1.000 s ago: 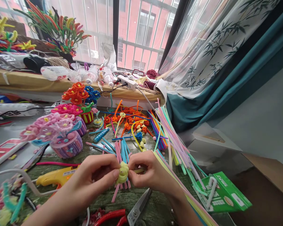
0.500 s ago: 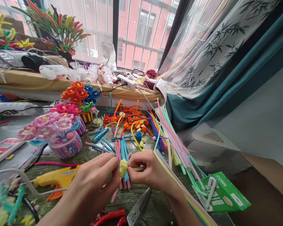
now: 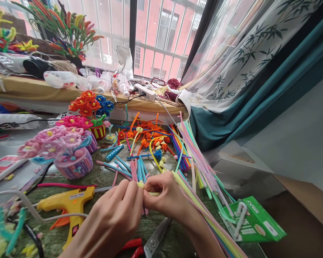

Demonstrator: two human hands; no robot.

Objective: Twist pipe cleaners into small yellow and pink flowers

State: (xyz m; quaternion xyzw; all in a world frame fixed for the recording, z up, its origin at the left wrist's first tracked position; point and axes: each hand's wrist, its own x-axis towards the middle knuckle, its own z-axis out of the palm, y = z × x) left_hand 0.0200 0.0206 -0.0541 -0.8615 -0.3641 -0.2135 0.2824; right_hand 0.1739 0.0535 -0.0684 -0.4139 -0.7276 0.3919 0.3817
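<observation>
My left hand (image 3: 121, 208) and my right hand (image 3: 164, 195) meet low in the middle of the head view. Between their fingertips is a pale yellow pipe cleaner (image 3: 140, 184), its end bunched into a small knot. The left fingers are closed over most of that knot. My right thumb and forefinger pinch the straight stem beside it. Just beyond the hands lie cut pink and blue pipe cleaners (image 3: 142, 168). Below them are red-handled scissors (image 3: 156, 238), and a yellow hot glue gun (image 3: 67, 200) rests left of my left hand.
Pipe-cleaner flower pots (image 3: 74, 163) stand at the left. Orange pipe-cleaner pieces (image 3: 150, 134) lie scattered at the back. Long pastel pipe cleaners (image 3: 199, 157) spread along the right, near a green box (image 3: 258, 218). A power strip (image 3: 145, 92) sits on the window ledge.
My left hand has shifted right and closed over the yellow knot, which now shows only a little. The glue gun is more exposed. My right hand keeps its pinch.
</observation>
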